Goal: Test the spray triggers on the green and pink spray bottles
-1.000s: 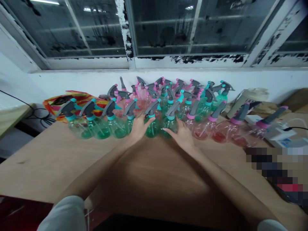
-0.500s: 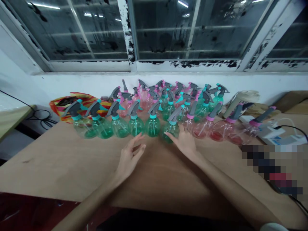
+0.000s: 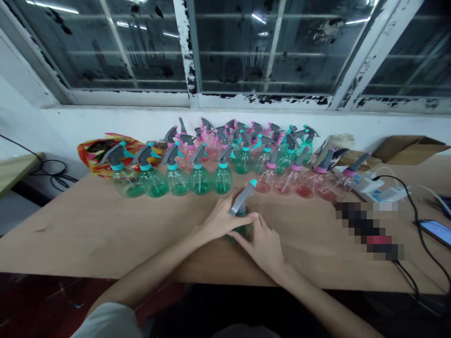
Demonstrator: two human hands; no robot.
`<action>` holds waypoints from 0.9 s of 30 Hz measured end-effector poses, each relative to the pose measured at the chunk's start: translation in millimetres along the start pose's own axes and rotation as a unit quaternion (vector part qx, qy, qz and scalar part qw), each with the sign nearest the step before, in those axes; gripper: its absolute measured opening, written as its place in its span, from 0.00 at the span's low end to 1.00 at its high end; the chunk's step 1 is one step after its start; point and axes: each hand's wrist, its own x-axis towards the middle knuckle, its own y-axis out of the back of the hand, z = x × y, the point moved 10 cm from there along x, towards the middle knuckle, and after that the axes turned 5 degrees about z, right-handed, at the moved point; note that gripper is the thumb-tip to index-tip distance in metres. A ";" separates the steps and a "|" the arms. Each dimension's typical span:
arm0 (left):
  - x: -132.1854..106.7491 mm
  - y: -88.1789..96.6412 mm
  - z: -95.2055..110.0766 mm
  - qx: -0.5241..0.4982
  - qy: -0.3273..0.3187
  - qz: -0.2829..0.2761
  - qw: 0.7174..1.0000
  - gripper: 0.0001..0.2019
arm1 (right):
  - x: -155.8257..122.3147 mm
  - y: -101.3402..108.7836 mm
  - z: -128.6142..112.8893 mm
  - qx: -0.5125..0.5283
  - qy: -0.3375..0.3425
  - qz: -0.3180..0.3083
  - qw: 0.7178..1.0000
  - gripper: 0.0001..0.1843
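A green spray bottle (image 3: 243, 228) with a grey trigger head and a turquoise nozzle stands near the middle of the table. My left hand (image 3: 222, 219) is closed around its neck from the left, just below the trigger. From the right, my right hand (image 3: 265, 243) grips the round body, thumb in front and fingers at the side. Both hands hide much of this bottle. Beyond it to the left is a row of green spray bottles (image 3: 178, 182). To the right runs a row of pink spray bottles (image 3: 284, 182) with a little red liquid inside.
More pink and green spray bottles (image 3: 213, 146) crowd against the wall. A colourful bag (image 3: 92, 157) lies at the back left. On the right are a cardboard box (image 3: 405, 149), white power strips (image 3: 378, 190), cables and a phone (image 3: 437, 231). The wooden table (image 3: 88, 234) ends just before my body.
My right hand has brought the green spray bottle from the row towards me. The left hand, apart and empty before, has moved right and closed on its neck.
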 end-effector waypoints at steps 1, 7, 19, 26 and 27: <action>0.5 -3.1 2.3 -0.007 -0.003 -0.004 1.000 0.31 | -3.8 1.1 -3.1 0.012 0.003 0.005 1.000 0.37; -0.2 -9.5 5.1 -0.039 -0.026 0.006 0.999 0.17 | -7.3 5.0 -9.6 0.010 0.026 0.027 0.999 0.39; 24.2 -14.1 -10.8 -0.050 -0.044 0.009 0.998 0.16 | 29.7 -24.4 98.0 0.035 0.108 -0.090 0.989 0.27; 35.3 -21.2 -12.7 -0.050 -0.048 -0.003 0.998 0.16 | 35.9 -51.7 95.9 0.059 0.138 -0.105 0.983 0.22; 35.5 -21.1 -11.9 -0.048 -0.050 -0.004 0.998 0.16 | 37.4 -54.4 93.0 0.062 0.144 -0.105 0.982 0.22</action>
